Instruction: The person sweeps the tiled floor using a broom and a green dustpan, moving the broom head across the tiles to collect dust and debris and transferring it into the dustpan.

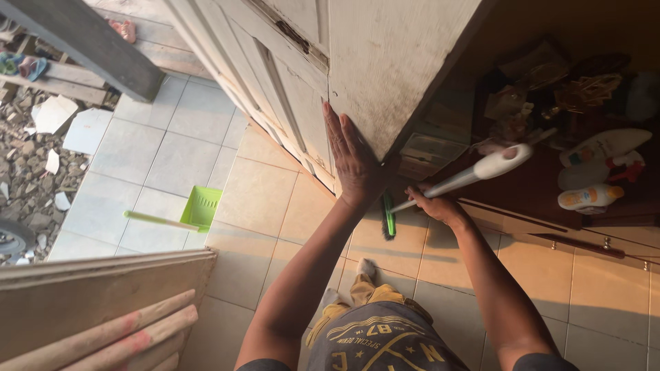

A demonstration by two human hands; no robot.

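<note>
Left hand (354, 165) lies flat and open against the white door (385, 75); right hand (436, 205) is closed around the broom (474, 172) handle, bristles on the floor tiles (261, 199) between both hands. Sweeping behind the door appears underway; a green dustpan (196, 209) lies well left.

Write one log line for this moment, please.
left hand: flat on white wooden door | right hand: gripping white-handled green broom | green plastic dustpan: on floor

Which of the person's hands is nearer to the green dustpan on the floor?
Left. The left hand rests flat on the door, nearer the dustpan; the right hand grips the broom handle, farther away.
</note>
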